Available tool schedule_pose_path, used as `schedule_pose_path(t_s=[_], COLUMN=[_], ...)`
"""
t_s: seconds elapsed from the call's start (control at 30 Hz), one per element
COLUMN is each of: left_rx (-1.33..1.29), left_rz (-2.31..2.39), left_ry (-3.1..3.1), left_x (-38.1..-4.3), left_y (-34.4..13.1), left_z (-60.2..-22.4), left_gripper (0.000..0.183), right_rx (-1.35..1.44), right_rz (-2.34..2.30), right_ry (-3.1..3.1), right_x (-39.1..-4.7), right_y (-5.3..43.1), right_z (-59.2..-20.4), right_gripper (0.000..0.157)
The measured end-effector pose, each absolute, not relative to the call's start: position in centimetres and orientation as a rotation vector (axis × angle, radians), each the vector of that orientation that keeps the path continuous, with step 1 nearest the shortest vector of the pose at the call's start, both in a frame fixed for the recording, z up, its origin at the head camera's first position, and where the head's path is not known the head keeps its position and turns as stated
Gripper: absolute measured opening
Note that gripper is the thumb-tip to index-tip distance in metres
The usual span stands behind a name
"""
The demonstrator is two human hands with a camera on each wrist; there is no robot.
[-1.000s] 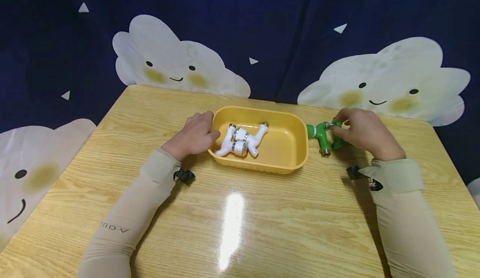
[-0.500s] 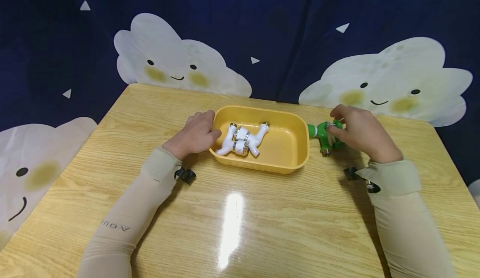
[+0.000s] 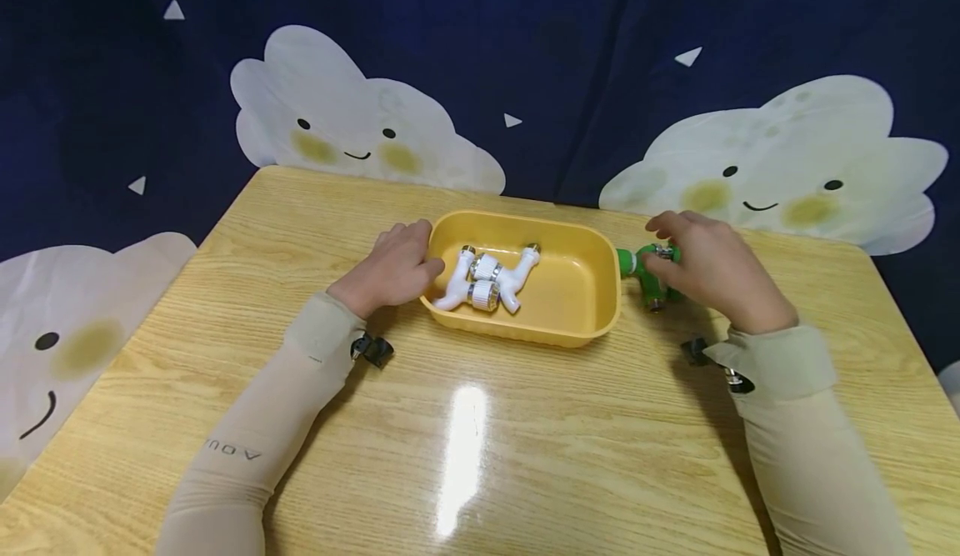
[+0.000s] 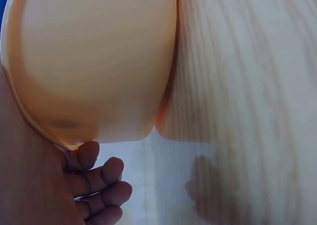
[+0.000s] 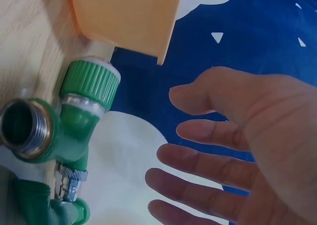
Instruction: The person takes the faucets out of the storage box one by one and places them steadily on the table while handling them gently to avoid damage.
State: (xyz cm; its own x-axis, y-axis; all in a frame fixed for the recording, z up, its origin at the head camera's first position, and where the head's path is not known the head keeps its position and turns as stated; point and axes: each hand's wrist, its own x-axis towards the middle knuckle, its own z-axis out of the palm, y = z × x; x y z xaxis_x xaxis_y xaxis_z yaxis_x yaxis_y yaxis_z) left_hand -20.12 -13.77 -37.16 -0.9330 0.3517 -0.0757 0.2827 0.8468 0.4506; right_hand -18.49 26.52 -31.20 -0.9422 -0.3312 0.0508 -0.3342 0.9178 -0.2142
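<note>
My left hand [image 3: 393, 268] holds the left end of a yellow plastic basin [image 3: 577, 293]; in the left wrist view its curled fingers [image 4: 101, 183] show just past the basin's end. Two white taps [image 3: 453, 285] with ribbed knobs and metal ends lie inside, toward the left. Over two green taps [image 3: 627, 262] just right of the basin, my right hand [image 3: 720, 268] hovers with nothing in its grasp. The right wrist view shows its spread fingers beside the nearer green tap [image 5: 79, 123], its ribbed knob toward the basin. A second green tap [image 5: 37, 200] is partly cut off there.
Everything stands on a wood-grain table [image 3: 570, 439]. Behind its far edge hangs a dark blue cloth [image 3: 547, 39] printed with white smiling clouds. A black wrist mount [image 3: 371, 350] sits on the left sleeve, close above the tabletop.
My right hand has left the farther green tap and shifted left, now covering more of the green taps. The left hand and basin keep their places.
</note>
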Motion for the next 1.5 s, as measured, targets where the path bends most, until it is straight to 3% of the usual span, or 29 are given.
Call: schedule_pose_path(t_s=[1.5], left_rx=[0.510], left_rz=[0.653], left_ry=[2.881], left_x=[-20.3], left_y=[-13.9], left_z=[-37.5], left_gripper=[0.033], right_rx=[0.782], right_rz=[0.268], right_ry=[-2.858], right_x=[-16.2], right_y=[20.9], right_z=[-31.9], right_gripper=[0.037])
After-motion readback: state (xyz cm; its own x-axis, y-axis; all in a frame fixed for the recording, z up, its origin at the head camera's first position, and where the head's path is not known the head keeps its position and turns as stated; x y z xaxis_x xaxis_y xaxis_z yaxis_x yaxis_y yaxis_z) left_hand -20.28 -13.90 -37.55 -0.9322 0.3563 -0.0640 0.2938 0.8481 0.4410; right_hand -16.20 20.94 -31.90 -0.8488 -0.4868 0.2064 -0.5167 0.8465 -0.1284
